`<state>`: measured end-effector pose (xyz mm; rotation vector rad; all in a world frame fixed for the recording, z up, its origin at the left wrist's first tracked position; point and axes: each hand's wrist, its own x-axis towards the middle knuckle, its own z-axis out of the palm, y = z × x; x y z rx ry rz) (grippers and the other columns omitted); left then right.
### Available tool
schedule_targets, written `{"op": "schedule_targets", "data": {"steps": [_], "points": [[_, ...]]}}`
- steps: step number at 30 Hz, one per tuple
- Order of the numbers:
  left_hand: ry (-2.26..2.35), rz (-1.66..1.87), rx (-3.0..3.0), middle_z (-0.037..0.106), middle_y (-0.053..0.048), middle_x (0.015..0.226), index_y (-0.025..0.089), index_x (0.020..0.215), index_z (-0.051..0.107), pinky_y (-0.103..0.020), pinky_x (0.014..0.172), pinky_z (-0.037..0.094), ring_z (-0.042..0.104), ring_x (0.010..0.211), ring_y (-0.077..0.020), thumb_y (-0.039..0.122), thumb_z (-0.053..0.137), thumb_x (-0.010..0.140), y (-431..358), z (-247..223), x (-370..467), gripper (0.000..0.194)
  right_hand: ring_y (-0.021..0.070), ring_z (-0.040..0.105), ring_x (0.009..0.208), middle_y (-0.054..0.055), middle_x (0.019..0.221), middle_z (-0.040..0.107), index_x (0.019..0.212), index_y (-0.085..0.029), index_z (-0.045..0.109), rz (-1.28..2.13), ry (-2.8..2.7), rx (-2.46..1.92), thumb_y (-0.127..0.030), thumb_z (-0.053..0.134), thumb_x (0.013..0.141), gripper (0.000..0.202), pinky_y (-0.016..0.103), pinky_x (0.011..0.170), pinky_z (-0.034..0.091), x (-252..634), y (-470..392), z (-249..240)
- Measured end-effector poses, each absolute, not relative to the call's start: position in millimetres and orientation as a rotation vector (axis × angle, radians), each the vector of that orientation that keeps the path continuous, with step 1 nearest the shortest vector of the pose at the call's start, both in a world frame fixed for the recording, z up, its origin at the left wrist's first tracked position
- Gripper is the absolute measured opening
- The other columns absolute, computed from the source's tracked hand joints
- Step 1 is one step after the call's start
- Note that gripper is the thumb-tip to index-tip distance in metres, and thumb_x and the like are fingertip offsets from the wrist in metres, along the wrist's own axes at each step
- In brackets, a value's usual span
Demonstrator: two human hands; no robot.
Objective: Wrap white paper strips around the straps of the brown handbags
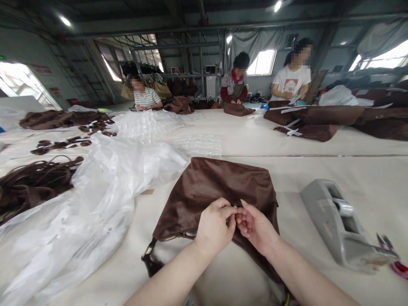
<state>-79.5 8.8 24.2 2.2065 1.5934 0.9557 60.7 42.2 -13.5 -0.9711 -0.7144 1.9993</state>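
A dark brown handbag (229, 178) lies flat on the pale table before me, its opening and zip towards me. My left hand (216, 223) is over the bag's middle, fingers curled, with thumb and forefinger pinched together near a small light-coloured spot on the bag. Close against it is my right hand (255, 225), palm partly turned up, its fingers bent and meeting the left fingertips. What lies between the fingertips is too small to make out. At the bag's left corner a strap end with a metal ring (147, 251) rests on the table.
A grey tape dispenser (338, 225) stands at right, beside pink-handled scissors (398, 268). Clear plastic sheeting (105, 182) spreads at left, near a heap of brown straps (35, 182). Across the table several people work by more brown bags (331, 117).
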Motion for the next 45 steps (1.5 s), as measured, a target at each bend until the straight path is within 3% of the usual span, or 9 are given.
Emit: {"op": "schedule_targets", "data": {"steps": [5,10,18,22,27,32,36,41,45], "points": [[1.487,0.998,2.087,0.062,-0.001,0.088,0.021,0.081,0.064,-0.023,0.074,0.048,0.059,0.078,-0.0115,0.007,0.050,0.075,10.2,20.4,-78.0,0.021,0.0015,0.029,0.037,-0.007,0.047,0.043,0.056,-0.014,0.050,1.912,-0.783,-1.013,-0.038,0.078,0.063,0.037,0.017,0.036,0.013,57.7,43.4,-19.1],[1.448,1.044,1.752,0.063,0.001,0.079,0.018,0.082,0.055,-0.018,0.061,0.047,0.060,0.067,-0.0084,0.007,0.051,0.071,18.8,8.9,-79.9,0.016,0.0021,0.031,0.038,-0.005,0.048,0.047,0.059,-0.014,0.053,1.897,-0.818,-1.008,-0.041,0.080,0.060,0.038,0.018,0.036,0.013,58.0,42.9,-17.7],[1.431,1.022,1.757,0.062,0.000,0.078,0.017,0.083,0.054,-0.017,0.059,0.047,0.059,0.067,-0.0090,0.012,0.052,0.075,19.0,11.7,-81.9,0.010,0.0055,0.036,0.037,-0.001,0.051,0.053,0.062,-0.015,0.057,1.757,-1.105,-1.059,-0.055,0.061,0.075,0.042,0.021,0.035,0.021,59.3,42.3,-21.2],[1.429,1.079,1.728,0.063,0.000,0.080,0.018,0.094,0.052,-0.017,0.055,0.047,0.060,0.066,-0.0091,0.009,0.046,0.076,19.4,14.0,-85.3,0.021,0.0075,0.038,0.036,-0.003,0.050,0.052,0.063,-0.018,0.053,1.652,-1.468,-1.218,-0.047,0.055,0.081,0.034,0.022,0.037,0.025,61.2,37.0,-17.2],[1.638,1.119,2.028,0.062,-0.002,0.086,0.020,0.095,0.058,-0.024,0.071,0.049,0.059,0.076,-0.0130,0.020,0.049,0.083,25.5,14.6,-89.3,0.015,0.0168,0.057,0.059,0.006,0.064,0.065,0.062,-0.020,0.058,0.721,-2.224,-1.551,-0.028,0.051,0.083,0.024,0.028,0.053,0.032,73.2,29.5,-11.8],[1.692,0.845,2.384,0.061,-0.004,0.090,0.021,0.088,0.063,-0.031,0.082,0.046,0.056,0.090,-0.0192,0.024,0.059,0.080,42.8,17.4,-82.0,0.009,0.0207,0.062,0.064,0.009,0.071,0.069,0.070,-0.020,0.063,0.297,-2.326,-1.724,-0.034,0.046,0.088,0.028,0.030,0.055,0.030,92.3,43.5,-14.1],[1.669,0.542,2.523,0.061,-0.005,0.084,0.019,0.078,0.064,-0.031,0.078,0.047,0.058,0.085,-0.0207,0.022,0.065,0.077,64.0,18.9,-73.0,0.004,0.0206,0.063,0.064,0.009,0.072,0.070,0.070,-0.020,0.065,0.303,-2.331,-1.713,-0.037,0.048,0.088,0.030,0.030,0.055,0.030,101.0,56.7,-16.4],[1.637,0.331,2.587,0.062,-0.007,0.083,0.016,0.077,0.063,-0.031,0.075,0.047,0.061,0.083,-0.0223,0.025,0.069,0.074,76.1,18.8,-65.8,0.011,0.0199,0.062,0.064,0.007,0.070,0.069,0.070,-0.020,0.065,0.390,-2.280,-1.705,-0.039,0.056,0.083,0.024,0.030,0.055,0.031,101.1,58.7,-16.8],[1.671,0.289,2.657,0.061,-0.011,0.088,0.013,0.084,0.061,-0.032,0.073,0.047,0.059,0.085,-0.0230,0.014,0.057,0.081,70.9,8.2,-60.5,0.006,0.0181,0.060,0.066,0.003,0.075,0.067,0.085,-0.022,0.063,0.414,-2.209,-1.652,-0.034,0.064,0.077,0.014,0.028,0.058,0.034,99.6,57.4,-14.9]]}}
